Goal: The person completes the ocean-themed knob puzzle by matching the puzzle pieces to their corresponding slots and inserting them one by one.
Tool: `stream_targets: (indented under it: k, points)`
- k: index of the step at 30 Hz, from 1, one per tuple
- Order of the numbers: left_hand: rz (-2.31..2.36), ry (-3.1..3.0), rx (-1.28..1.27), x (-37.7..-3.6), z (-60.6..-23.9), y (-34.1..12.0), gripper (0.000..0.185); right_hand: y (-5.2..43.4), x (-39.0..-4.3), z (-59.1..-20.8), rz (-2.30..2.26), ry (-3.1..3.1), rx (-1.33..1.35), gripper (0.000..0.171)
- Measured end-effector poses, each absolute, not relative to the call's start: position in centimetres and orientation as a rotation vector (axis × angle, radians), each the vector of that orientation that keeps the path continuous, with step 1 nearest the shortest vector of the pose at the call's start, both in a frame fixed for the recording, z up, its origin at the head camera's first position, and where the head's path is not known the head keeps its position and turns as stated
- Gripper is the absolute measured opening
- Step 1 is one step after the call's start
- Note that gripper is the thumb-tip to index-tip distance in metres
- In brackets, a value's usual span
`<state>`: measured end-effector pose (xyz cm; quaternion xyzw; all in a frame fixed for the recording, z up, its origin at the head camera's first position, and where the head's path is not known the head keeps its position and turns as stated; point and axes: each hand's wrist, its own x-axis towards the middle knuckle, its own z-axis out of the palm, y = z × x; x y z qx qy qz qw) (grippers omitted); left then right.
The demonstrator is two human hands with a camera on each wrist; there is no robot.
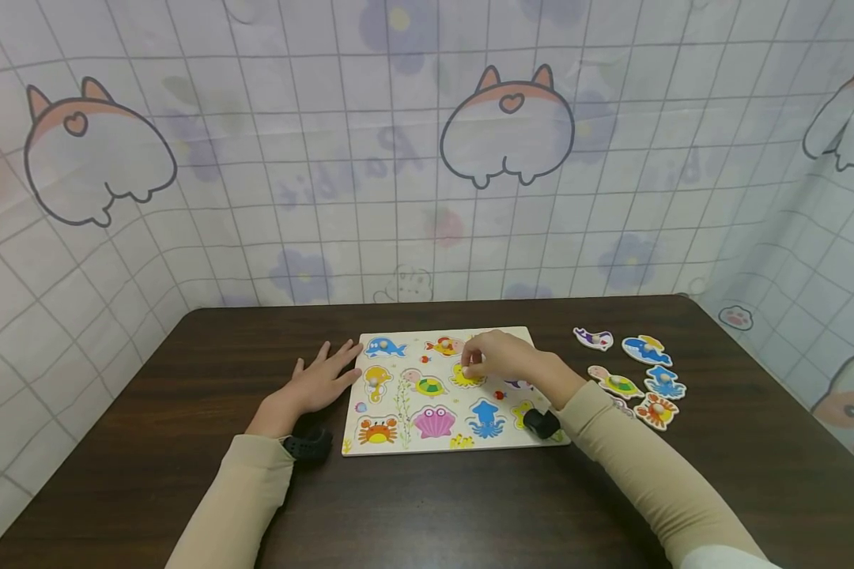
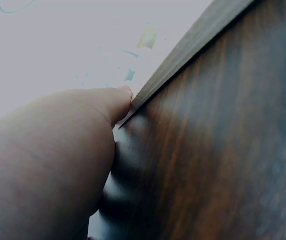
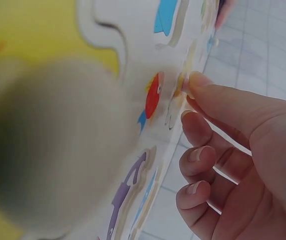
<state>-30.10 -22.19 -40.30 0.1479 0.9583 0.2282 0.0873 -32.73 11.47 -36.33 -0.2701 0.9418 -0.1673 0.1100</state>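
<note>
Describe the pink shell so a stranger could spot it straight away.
On the dark table lies a white puzzle board. Along its near side, the pink shell sits between an orange crab and a blue squid; only it is fan-shaped.

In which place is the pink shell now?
In the head view, the pink shell is in the lower part of the puzzle board, between the orange crab on its left and the blue squid on its right.

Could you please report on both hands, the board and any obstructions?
Left hand touching board at left edge. Right hand pinching yellow piece at board. Nothing visibly blocking.
</note>
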Motion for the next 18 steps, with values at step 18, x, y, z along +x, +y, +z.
stream_targets:
  k: [18]
  points:
    - [0.679,2.856,0.443,-30.0,-40.2,-22.2,0.062,15.8,-32.2,-34.7,-0.771,2.822,-0.865,0.019]
